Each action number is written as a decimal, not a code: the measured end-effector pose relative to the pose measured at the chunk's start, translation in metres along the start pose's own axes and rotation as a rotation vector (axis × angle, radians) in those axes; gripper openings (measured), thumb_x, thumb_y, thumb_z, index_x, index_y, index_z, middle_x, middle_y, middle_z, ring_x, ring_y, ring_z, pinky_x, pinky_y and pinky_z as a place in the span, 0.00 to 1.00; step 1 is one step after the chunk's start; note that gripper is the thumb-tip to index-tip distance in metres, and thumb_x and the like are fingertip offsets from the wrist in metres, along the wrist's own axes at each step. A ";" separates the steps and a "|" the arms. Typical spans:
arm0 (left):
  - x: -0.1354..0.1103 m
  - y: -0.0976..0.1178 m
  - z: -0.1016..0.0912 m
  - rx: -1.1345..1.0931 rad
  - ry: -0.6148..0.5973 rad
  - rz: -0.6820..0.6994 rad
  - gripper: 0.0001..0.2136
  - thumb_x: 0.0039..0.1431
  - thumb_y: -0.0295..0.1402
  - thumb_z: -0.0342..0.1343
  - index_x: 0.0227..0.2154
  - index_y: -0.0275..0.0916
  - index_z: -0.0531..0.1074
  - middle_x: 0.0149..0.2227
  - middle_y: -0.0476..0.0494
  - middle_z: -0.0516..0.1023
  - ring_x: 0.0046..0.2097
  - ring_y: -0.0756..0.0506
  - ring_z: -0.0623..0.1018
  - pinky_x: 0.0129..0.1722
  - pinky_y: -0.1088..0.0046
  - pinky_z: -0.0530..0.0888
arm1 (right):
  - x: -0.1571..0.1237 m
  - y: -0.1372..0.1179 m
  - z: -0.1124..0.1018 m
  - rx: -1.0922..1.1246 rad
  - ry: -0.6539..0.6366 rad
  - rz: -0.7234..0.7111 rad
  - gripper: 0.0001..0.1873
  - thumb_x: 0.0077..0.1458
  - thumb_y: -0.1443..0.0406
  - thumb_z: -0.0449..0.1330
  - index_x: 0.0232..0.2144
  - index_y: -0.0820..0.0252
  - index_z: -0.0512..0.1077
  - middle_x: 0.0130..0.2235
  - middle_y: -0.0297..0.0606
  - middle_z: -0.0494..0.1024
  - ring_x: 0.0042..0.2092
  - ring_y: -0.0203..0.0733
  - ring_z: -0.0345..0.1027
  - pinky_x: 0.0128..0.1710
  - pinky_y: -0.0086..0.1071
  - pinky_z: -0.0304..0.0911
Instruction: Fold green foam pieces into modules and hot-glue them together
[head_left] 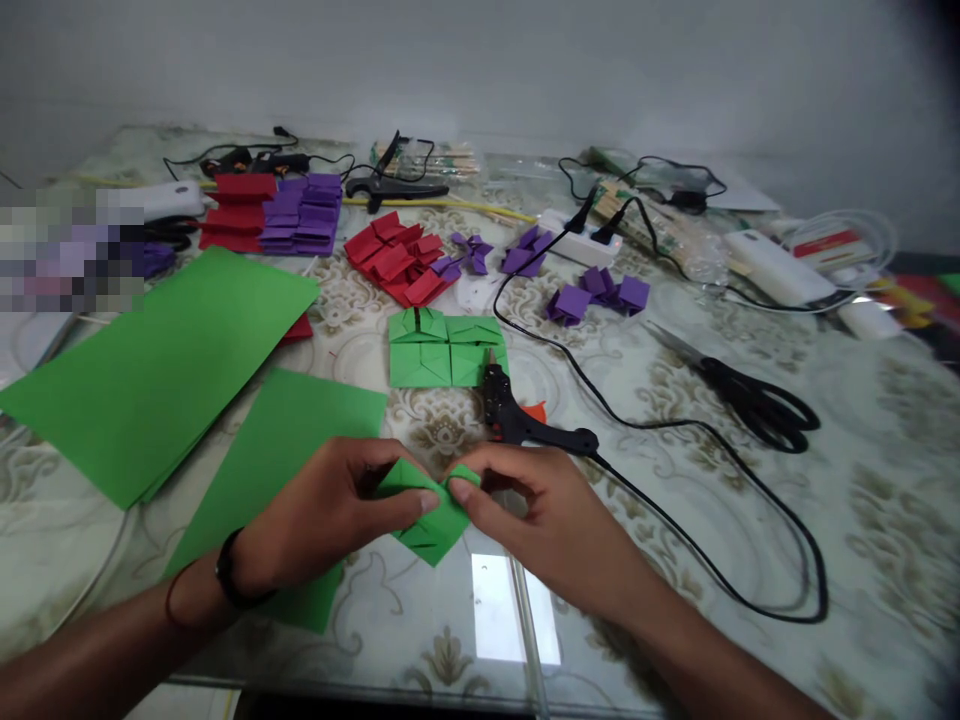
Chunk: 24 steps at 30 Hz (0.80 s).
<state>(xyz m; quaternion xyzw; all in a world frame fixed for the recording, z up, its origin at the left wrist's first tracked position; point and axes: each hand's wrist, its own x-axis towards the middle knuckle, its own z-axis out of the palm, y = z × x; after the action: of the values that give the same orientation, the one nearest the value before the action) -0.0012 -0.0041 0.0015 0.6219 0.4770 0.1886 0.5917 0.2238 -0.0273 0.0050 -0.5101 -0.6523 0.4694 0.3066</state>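
Between my two hands is a folded green paper piece, held just above the table near its front edge. My left hand pinches its left part between thumb and fingers. The thumb and forefinger of my right hand grip its upper right corner. Beyond them lies a block of joined green folded squares. A black hot glue gun rests with its nozzle over that block's right side. Under my left forearm spreads a green paper sheet.
Stacked green sheets lie at left. Red folded paper and purple folded pieces sit farther back. Black scissors lie right, near the glue gun's looping cord. A white power strip stands behind.
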 end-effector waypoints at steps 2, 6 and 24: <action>0.000 -0.001 0.000 -0.017 -0.026 -0.017 0.12 0.63 0.42 0.65 0.32 0.37 0.81 0.28 0.51 0.76 0.30 0.50 0.69 0.30 0.75 0.64 | 0.000 0.000 0.000 -0.007 -0.003 0.010 0.12 0.63 0.61 0.62 0.27 0.58 0.77 0.25 0.31 0.76 0.28 0.36 0.68 0.27 0.27 0.61; 0.001 0.000 -0.002 -0.132 0.003 -0.039 0.13 0.61 0.44 0.66 0.33 0.37 0.84 0.33 0.45 0.85 0.35 0.45 0.79 0.36 0.72 0.73 | 0.001 0.000 0.000 0.073 -0.020 0.064 0.09 0.62 0.60 0.65 0.31 0.58 0.79 0.27 0.31 0.78 0.29 0.35 0.69 0.29 0.27 0.63; 0.003 0.010 -0.007 -0.022 0.120 0.050 0.11 0.60 0.42 0.61 0.27 0.42 0.78 0.26 0.50 0.77 0.31 0.47 0.72 0.33 0.71 0.68 | 0.004 0.011 -0.034 0.015 0.215 -0.098 0.18 0.74 0.55 0.58 0.44 0.55 0.86 0.37 0.37 0.88 0.35 0.40 0.78 0.40 0.33 0.73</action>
<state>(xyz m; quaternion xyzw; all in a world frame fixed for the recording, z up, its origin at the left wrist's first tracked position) -0.0020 0.0035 0.0111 0.6148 0.4939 0.2457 0.5637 0.2563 -0.0125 0.0075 -0.5226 -0.6361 0.4012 0.4015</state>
